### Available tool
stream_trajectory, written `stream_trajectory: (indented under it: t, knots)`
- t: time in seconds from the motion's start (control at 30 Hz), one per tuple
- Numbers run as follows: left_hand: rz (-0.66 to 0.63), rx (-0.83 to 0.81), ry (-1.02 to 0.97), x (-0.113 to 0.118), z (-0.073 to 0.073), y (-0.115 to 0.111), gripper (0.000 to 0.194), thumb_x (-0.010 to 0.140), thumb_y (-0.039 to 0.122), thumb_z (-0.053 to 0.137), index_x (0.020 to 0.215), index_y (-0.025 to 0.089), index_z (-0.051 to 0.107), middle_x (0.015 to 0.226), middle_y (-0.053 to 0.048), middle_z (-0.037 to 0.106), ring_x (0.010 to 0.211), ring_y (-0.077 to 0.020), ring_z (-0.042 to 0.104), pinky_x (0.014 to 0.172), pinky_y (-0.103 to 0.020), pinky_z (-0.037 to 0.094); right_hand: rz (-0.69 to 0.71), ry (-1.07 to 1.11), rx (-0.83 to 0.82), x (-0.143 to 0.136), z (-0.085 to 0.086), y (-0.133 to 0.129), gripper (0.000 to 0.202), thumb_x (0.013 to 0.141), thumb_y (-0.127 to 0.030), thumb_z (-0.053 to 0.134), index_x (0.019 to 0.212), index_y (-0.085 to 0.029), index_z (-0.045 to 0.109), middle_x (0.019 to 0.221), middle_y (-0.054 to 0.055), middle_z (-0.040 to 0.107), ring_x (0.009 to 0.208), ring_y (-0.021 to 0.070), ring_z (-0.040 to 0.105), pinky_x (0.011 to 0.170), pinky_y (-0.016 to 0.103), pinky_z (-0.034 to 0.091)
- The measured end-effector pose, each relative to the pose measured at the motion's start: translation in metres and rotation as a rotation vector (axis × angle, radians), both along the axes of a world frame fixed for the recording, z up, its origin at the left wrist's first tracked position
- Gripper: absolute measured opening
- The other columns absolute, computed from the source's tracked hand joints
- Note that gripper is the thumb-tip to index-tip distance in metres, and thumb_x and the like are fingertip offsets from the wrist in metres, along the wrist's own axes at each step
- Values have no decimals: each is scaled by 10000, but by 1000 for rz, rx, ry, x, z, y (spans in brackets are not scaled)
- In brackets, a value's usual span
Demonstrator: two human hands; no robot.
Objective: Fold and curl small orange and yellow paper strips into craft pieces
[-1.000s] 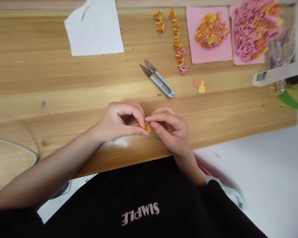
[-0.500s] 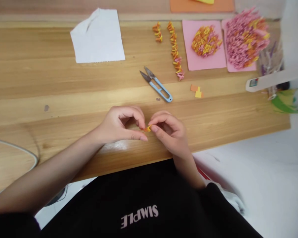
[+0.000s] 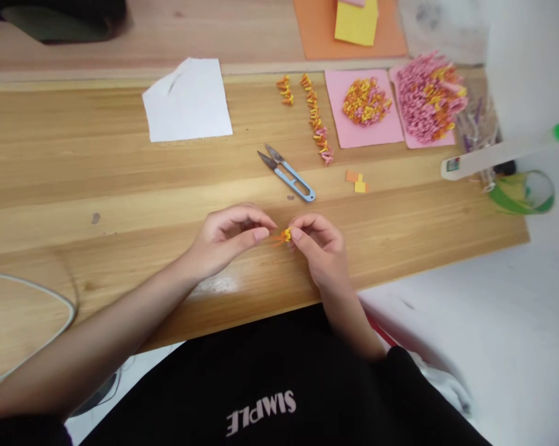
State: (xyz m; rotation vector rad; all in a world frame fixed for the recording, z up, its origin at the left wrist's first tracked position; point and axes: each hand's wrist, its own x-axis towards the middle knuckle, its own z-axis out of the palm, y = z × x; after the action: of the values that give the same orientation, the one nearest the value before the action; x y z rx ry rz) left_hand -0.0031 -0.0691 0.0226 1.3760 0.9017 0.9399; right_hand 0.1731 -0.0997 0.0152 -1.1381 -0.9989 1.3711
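Between the thumb and forefinger of my right hand [image 3: 323,248] is a small yellow and orange folded piece [image 3: 286,235], with thin orange strands sticking out to the left. My left hand [image 3: 230,238] is just left of it, thumb and forefinger apart and their tips close to the strands. I see nothing held in it. Beyond my hands lie blue thread snips [image 3: 294,181], blades spread. To their right are small orange and yellow paper squares [image 3: 359,186]. A row of similar folded pieces [image 3: 314,111] and a shorter row [image 3: 285,90] lie farther back.
Two pink sheets carry piles of tiny pieces: a yellow-orange pile [image 3: 366,102] and a larger pink one [image 3: 428,99]. White paper [image 3: 190,105] lies back left. At right are a pale stick [image 3: 493,160] and a green tape roll [image 3: 515,195]. A cable [image 3: 51,288] curves at left.
My left fingers have drawn back from the small piece, and it now sits in my right fingers with orange strands showing. The view has tilted up, revealing more of the back of the table.
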Motion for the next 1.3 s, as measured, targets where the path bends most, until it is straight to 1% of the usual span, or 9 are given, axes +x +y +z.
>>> stream_trajectory:
  t: [0.1, 0.3, 0.37, 0.6, 0.77, 0.93, 1.07, 1.3]
  knots:
    - [-34, 32, 11, 2, -2, -2, 77, 784, 222, 707, 837, 167, 714, 793, -30, 692, 700, -126, 623, 642, -239, 515, 8, -66, 1, -3, 2, 0, 66, 803, -229, 658, 761, -206, 613, 671, -38, 601, 586, 89, 537, 600, 245, 476]
    - [24, 80, 59, 5, -7, -5, 51, 790, 209, 698, 764, 165, 695, 727, -19, 668, 659, -119, 602, 608, -230, 493, -8, -187, -8, -7, 1, -2, 86, 809, -263, 648, 763, -209, 600, 691, -25, 622, 626, 107, 570, 585, 250, 485]
    - [26, 97, 75, 6, -6, -6, 54, 793, 204, 695, 758, 163, 688, 719, -18, 663, 649, -115, 596, 602, -227, 488, -12, -199, -11, -8, 1, -2, 89, 809, -264, 645, 756, -210, 598, 685, -26, 620, 623, 108, 569, 580, 250, 482]
    - [-36, 220, 160, 6, -7, -7, 64, 800, 201, 682, 756, 160, 658, 705, -15, 643, 632, -115, 587, 599, -231, 483, -51, -168, -28, -9, 1, 0, 94, 797, -253, 643, 735, -203, 594, 680, -29, 621, 615, 101, 575, 572, 238, 480]
    - [-33, 164, 134, 5, -6, -6, 132, 848, 213, 624, 726, 167, 648, 703, -13, 646, 642, -118, 582, 612, -244, 473, -35, -184, -35, -10, 3, 0, 109, 800, -258, 626, 719, -202, 580, 650, -34, 602, 583, 95, 547, 548, 231, 456]
    - [-9, 80, 94, 3, -3, -5, 132, 829, 197, 624, 703, 168, 647, 688, -5, 637, 644, -117, 577, 614, -241, 474, 39, -221, -2, -7, 5, 0, 126, 817, -245, 600, 700, -197, 587, 638, -30, 582, 584, 96, 529, 533, 227, 427]
    - [1, 16, 70, 2, -1, -5, 133, 807, 186, 626, 678, 168, 650, 684, -7, 639, 644, -121, 581, 615, -241, 484, 56, -212, -15, -6, 6, -1, 136, 823, -252, 596, 700, -196, 585, 626, -36, 561, 567, 92, 500, 520, 226, 404]
    - [21, -35, -26, -4, -8, -2, 161, 821, 244, 626, 688, 181, 690, 694, -34, 663, 677, -157, 607, 648, -281, 499, 43, -178, -50, -5, 5, 0, 138, 823, -256, 607, 701, -200, 580, 603, -46, 529, 553, 91, 473, 542, 235, 406]
